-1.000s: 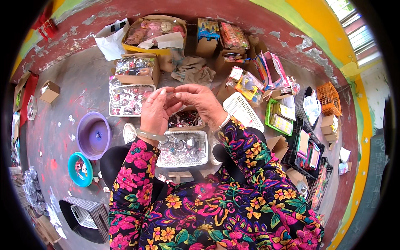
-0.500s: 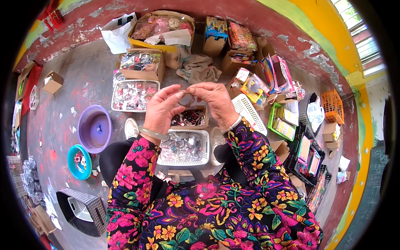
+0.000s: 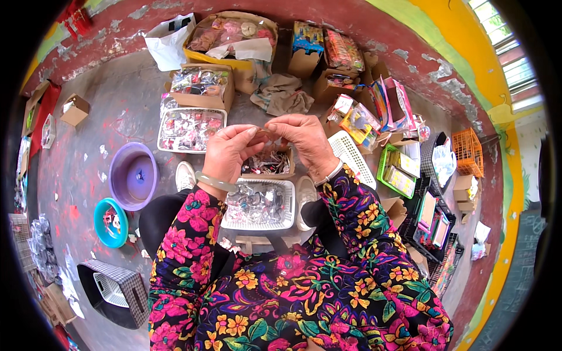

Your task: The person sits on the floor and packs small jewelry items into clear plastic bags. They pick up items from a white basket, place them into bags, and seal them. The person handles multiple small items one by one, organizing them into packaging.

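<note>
Thin band (image 3: 263, 134) sits between left hand (image 3: 230, 151) and right hand (image 3: 306, 146), fingertips of both pinching it. Box (image 3: 266, 175) partly hidden behind hands.

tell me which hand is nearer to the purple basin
Left. The left hand is raised to the right of the purple basin; the right hand is on that same side but farther across, past the left hand.

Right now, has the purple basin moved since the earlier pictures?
No: the purple basin keeps its place beside the teal basin; the view itself shifted.
</note>
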A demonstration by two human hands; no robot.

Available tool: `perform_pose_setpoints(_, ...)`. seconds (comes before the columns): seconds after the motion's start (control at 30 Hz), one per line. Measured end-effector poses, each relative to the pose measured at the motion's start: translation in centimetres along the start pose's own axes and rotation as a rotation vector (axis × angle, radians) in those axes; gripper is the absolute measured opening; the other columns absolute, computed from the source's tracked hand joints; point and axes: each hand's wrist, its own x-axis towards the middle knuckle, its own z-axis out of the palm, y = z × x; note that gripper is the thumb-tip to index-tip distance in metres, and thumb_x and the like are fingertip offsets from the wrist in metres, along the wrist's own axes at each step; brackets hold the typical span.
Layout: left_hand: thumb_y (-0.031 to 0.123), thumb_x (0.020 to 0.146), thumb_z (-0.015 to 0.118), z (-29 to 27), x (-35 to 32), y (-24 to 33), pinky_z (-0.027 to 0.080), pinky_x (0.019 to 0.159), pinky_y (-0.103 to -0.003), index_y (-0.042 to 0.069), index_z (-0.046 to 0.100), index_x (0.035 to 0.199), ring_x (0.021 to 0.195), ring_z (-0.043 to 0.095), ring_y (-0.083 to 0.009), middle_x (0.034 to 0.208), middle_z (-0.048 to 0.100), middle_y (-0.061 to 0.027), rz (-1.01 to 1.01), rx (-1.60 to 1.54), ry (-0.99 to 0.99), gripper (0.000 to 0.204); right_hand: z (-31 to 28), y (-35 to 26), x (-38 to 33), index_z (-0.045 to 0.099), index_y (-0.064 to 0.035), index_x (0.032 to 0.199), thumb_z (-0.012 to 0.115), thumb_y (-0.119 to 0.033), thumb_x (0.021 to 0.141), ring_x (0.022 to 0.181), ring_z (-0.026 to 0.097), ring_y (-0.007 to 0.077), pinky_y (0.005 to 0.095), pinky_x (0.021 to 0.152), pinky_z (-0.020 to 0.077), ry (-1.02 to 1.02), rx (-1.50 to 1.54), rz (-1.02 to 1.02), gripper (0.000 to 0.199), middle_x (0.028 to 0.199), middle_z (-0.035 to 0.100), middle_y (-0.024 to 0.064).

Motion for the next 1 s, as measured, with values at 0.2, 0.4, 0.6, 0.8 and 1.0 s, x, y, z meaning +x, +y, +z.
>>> perform_pose_setpoints(0.2,0.009,0.088,0.052,0.4,-0.2,0.5,0.052,0.075,-0.028,-0.002,0.055,0.105,0.091,0.063,-0.0238,0.098,0.063,-0.0154,-0.071,-0.005,0.016,0.020,-0.3,0.4,0.2,0.067,-0.0007,0.090,0.066,-0.011,0.078,0.066,0.055,0.0072,0.0195,0.057,0.0420,0.007,-0.014,0.021,0.016,0.078,0.064,0.0037)
perform_pose_setpoints(0.4,0.010,0.089,0.051,-0.2,-0.2,0.3,0.054,0.071,-0.025,-0.002,0.055,0.106,0.090,0.063,-0.0239,0.098,0.062,-0.0151,-0.088,-0.008,0.008,0.021,0.1,-0.1,-0.2,0.066,-0.0005,0.092,0.064,-0.008,0.078,0.068,0.055,0.0074,0.0197,0.059,0.0429,0.001,0.016,0.032,0.016,0.080,0.064,0.0035)
perform_pose_setpoints(0.6,0.010,0.090,0.050,-0.2,-0.2,0.9,0.054,0.072,-0.025,-0.002,0.055,0.106,0.092,0.062,-0.0245,0.099,0.062,-0.0153,-0.109,-0.036,-0.026,0.021,0.2,-0.5,-0.4,0.066,-0.0001,0.095,0.062,-0.004,0.078,0.070,0.056,0.0082,0.0202,0.061,0.0441,-0.045,0.045,0.010,0.018,0.081,0.064,0.0046)
perform_pose_setpoints(0.8,0.009,0.090,0.048,-0.4,-0.2,1.0,0.053,0.076,-0.026,-0.004,0.054,0.107,0.094,0.062,-0.0250,0.102,0.061,-0.0159,-0.123,-0.034,-0.047,0.023,-0.4,0.5,0.1,0.066,0.0000,0.090,0.056,-0.005,0.080,0.066,0.054,0.0068,0.0195,0.060,0.0433,-0.079,-0.009,-0.069,0.015,0.076,0.061,0.0015)
perform_pose_setpoints(1.0,0.009,0.091,0.044,-0.4,-0.3,1.3,0.053,0.076,-0.027,-0.005,0.052,0.109,0.093,0.062,-0.0248,0.104,0.060,-0.0163,-0.147,-0.064,-0.060,0.024,-0.2,0.0,-0.2,0.066,0.0009,0.090,0.053,-0.003,0.080,0.065,0.054,0.0072,0.0192,0.058,0.0430,-0.088,-0.069,-0.124,0.017,0.078,0.062,0.0025)
